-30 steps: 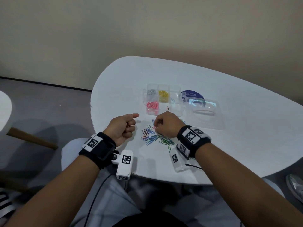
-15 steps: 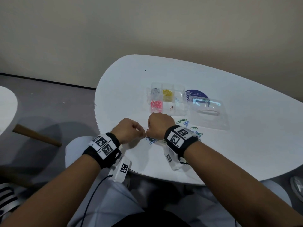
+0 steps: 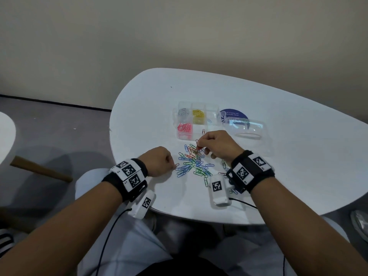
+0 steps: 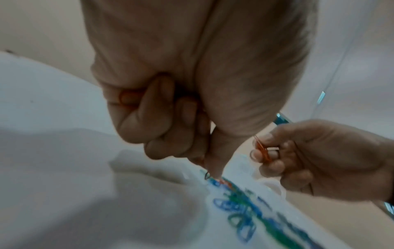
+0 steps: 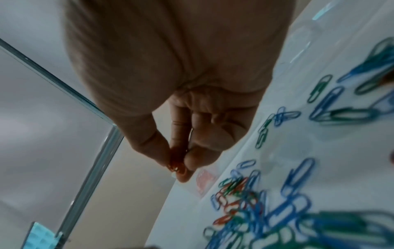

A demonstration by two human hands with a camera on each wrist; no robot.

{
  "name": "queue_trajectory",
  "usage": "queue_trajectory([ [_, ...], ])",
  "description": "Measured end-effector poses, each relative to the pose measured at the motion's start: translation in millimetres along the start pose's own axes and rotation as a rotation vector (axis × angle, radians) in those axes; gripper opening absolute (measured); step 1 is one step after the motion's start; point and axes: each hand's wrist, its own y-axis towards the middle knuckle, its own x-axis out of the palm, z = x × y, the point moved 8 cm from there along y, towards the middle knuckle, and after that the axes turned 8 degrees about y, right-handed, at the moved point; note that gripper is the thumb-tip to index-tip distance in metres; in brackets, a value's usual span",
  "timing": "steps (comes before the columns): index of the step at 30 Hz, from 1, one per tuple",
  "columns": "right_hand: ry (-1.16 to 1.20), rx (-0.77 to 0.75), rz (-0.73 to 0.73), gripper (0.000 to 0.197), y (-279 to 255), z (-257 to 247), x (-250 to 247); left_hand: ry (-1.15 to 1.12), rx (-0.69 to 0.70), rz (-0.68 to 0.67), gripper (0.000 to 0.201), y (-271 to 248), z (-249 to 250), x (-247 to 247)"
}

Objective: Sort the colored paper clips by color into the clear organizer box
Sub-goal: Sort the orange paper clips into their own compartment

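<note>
A pile of blue, green and red paper clips [image 3: 192, 163] lies on the white table [image 3: 278, 156] in front of the clear organizer box [image 3: 211, 113]. Its compartments hold grey clips [image 3: 183, 112], yellow clips [image 3: 198, 114], pink clips [image 3: 185, 127] and one red clip [image 3: 203, 131]. My left hand [image 3: 173, 165] is curled at the pile's left edge, fingertip on a red clip [image 3: 177, 165]. In the left wrist view more red wire [image 4: 123, 99] shows inside its fingers. My right hand [image 3: 199, 147] pinches a few red clips [image 5: 177, 166] above the pile's far side.
The box's clear lid [image 3: 247, 128] lies to the right of the box, partly over a round blue sticker [image 3: 234, 113]. The table's near edge [image 3: 199, 218] runs just behind my wrists. A second white table [image 3: 6, 136] and a wooden leg [image 3: 39, 170] stand at the left.
Half a second ago my hands met at the pile's near left. The right hand has since moved away to the far side with red clips; the left stays at the left edge.
</note>
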Motion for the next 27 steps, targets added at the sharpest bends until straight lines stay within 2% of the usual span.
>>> queue_trajectory([
  [2, 0.038, -0.01, -0.035, 0.009, -4, 0, 7, -0.12, -0.005, 0.02, 0.025, 0, -1, -5],
  [6, 0.171, -0.023, -0.108, 0.009, -10, -6, 26, -0.518, -0.001, 0.036, 0.017, -1, 11, -15],
  [12, 0.297, -0.058, -0.015, 0.008, -16, -16, 10, -0.801, 0.028, 0.022, 0.02, 1, 37, -19],
  [15, 0.305, -0.101, 0.055, 0.006, -20, -23, -7, -1.191, -0.102, -0.013, 0.027, 10, 40, -10],
  [18, 0.139, -0.24, 0.129, 0.005, -25, -43, -17, -1.546, -0.246, -0.215, 0.041, 20, 60, 12],
  [20, 0.008, -0.301, 0.132, 0.006, -27, -53, -17, -1.61, -0.237, -0.327, 0.042, 25, 80, 18],
  [23, -0.115, -0.29, 0.12, 0.005, -30, -54, -19, -1.635, -0.203, -0.412, 0.036, 32, 103, 20],
  [25, -0.098, -0.318, 0.194, 0.004, -33, -56, -35, -1.706, -0.22, -0.399, 0.038, 42, 108, 16],
  [27, -0.025, -0.348, 0.283, 0.004, -37, -56, -57, -1.735, -0.222, -0.272, 0.041, 59, 105, 4],
])
